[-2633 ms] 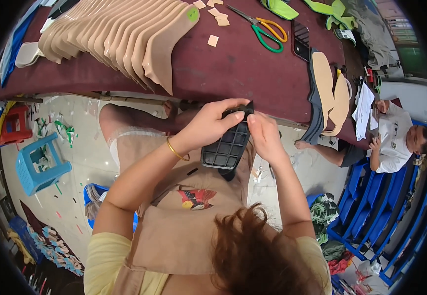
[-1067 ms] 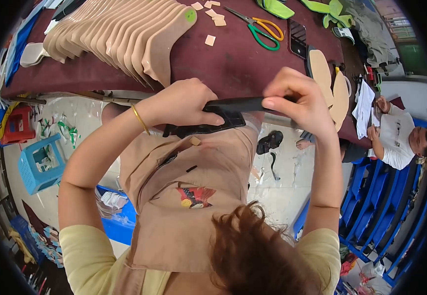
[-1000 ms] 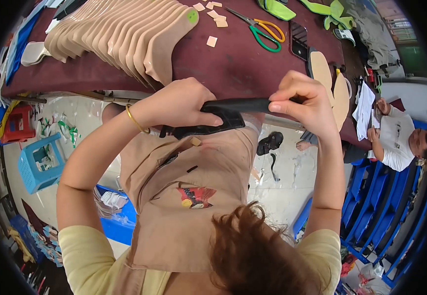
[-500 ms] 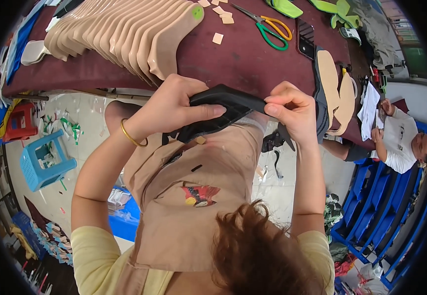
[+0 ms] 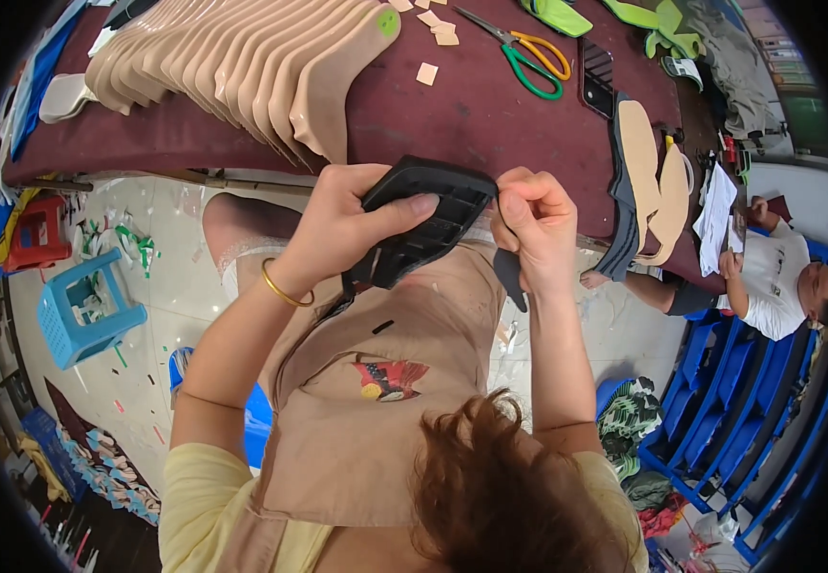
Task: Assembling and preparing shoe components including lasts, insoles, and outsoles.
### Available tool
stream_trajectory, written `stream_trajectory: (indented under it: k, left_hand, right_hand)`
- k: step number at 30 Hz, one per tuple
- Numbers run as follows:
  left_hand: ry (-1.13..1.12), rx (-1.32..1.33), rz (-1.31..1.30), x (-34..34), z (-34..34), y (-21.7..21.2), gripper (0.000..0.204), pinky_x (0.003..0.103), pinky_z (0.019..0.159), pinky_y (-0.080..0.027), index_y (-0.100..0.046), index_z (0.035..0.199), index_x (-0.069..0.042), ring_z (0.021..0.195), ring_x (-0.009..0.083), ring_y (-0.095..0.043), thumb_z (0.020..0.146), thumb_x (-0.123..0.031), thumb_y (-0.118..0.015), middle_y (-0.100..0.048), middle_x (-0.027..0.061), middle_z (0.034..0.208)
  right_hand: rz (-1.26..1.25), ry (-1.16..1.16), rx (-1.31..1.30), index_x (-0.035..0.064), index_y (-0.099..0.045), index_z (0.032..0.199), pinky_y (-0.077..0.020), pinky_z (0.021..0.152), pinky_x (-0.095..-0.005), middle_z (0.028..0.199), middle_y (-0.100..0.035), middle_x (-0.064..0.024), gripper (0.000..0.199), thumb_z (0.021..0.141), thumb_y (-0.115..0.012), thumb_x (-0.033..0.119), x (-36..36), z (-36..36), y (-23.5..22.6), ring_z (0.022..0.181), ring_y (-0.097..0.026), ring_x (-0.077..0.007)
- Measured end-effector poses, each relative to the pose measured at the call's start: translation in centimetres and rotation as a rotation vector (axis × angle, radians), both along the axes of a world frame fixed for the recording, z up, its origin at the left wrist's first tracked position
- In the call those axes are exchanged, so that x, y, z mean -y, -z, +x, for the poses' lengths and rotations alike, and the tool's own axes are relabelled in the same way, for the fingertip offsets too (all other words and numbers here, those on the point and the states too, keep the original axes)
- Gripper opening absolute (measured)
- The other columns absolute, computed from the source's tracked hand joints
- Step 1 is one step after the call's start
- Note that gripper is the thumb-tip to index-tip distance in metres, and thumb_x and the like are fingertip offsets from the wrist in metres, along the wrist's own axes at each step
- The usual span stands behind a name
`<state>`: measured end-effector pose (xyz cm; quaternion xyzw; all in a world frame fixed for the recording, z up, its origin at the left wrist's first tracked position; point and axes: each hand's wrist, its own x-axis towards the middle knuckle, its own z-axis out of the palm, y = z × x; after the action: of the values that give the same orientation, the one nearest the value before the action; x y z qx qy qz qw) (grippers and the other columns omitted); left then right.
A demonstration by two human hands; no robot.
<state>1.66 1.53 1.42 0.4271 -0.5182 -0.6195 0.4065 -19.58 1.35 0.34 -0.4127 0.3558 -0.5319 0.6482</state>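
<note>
My left hand (image 5: 352, 218) holds a black moulded piece (image 5: 402, 250) over my lap, just off the front edge of the table. It has a ribbed, grid-like face and looks like a shoe sole. My left thumb lies across that face while the fingers go behind it. Close to the piece's right end, the fingers of my right hand (image 5: 540, 215) are pinched together. A dark, pointed strip (image 5: 509, 275) hangs below my right palm, and the fingers hide its upper part. Whether the strip joins the black piece, I cannot tell.
On the maroon tabletop (image 5: 471, 119) stands a row of glossy beige foot-shaped pieces (image 5: 232, 81). Scissors (image 5: 528, 59), a phone (image 5: 596, 78) and beige insoles (image 5: 637, 158) lie to the right. A blue stool (image 5: 70, 329) stands left; another person (image 5: 772, 277) sits right beside blue racks (image 5: 710, 411).
The black piece, earlier folded and stretched between both hands, has opened out and tilted up. My right hand has moved left and lower. My left forearm has shifted right.
</note>
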Motion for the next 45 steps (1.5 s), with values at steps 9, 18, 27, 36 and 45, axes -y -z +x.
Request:
stream_trajectory:
  k: [9, 18, 27, 36, 45]
  left_hand:
    - [-0.238, -0.380, 0.265, -1.2, -2.0, 0.6, 0.024, 0.021, 0.060, -0.048, -0.066, 0.093, 0.004, 0.068, 0.0057, -0.059, 0.085, -0.019, -0.066, -0.066, 0.0031, 0.080]
    - [-0.289, -0.431, 0.289, -0.9, -2.6, 0.7, 0.025, 0.021, 0.059, -0.048, -0.065, 0.089, 0.004, 0.066, 0.0058, -0.059, 0.086, -0.020, -0.065, -0.065, 0.0036, 0.078]
    - [0.087, -1.120, 0.507, 0.1, -3.7, 1.1, 0.061, 0.033, 0.075, -0.056, -0.040, 0.131, 0.003, 0.091, 0.0253, -0.065, 0.085, -0.032, -0.058, -0.053, 0.0146, 0.126]
    - [0.116, -1.160, 0.428, 0.2, -4.1, 1.8, 0.052, 0.044, 0.089, -0.050, -0.042, 0.129, 0.003, 0.099, 0.0313, -0.062, 0.085, -0.025, -0.051, -0.055, 0.0182, 0.121]
    - [0.007, -1.050, 0.532, 0.3, -3.4, 0.9, 0.060, 0.043, 0.091, -0.050, -0.045, 0.125, 0.005, 0.109, 0.0324, -0.057, 0.082, -0.036, -0.053, -0.057, 0.0199, 0.115]
  right_hand:
    - [0.138, 0.072, 0.119, 0.0060, -0.055, 0.085, -0.0313, 0.043, -0.0187, 0.084, -0.059, -0.0038, 0.011, 0.089, -0.063, 0.013, -0.6, 2.2, 0.0, 0.051, -0.042, -0.0040]
    - [0.277, 0.040, 0.126, 0.0062, -0.056, 0.084, -0.0306, 0.043, -0.0195, 0.067, -0.054, 0.0004, 0.016, 0.090, -0.063, 0.020, -0.9, 2.2, -0.5, 0.048, -0.041, -0.0042]
    - [0.384, -0.077, 0.214, 0.0097, -0.056, 0.083, -0.0252, 0.037, -0.0168, 0.067, -0.055, 0.0032, 0.017, 0.091, -0.061, 0.024, 0.2, 0.6, -0.8, 0.040, -0.035, -0.0016]
    - [0.180, -0.435, -0.215, 0.0032, -0.045, 0.123, -0.0412, 0.057, -0.0198, 0.092, -0.060, -0.0015, 0.033, 0.095, -0.053, 0.018, -0.5, -2.2, -0.1, 0.060, -0.048, -0.0047]
    - [-0.088, -0.451, -0.689, -0.0007, -0.058, 0.104, -0.0469, 0.072, -0.0257, 0.084, -0.062, -0.0046, 0.021, 0.096, -0.047, 0.016, -0.1, -1.5, -2.3, 0.077, -0.057, -0.0109]
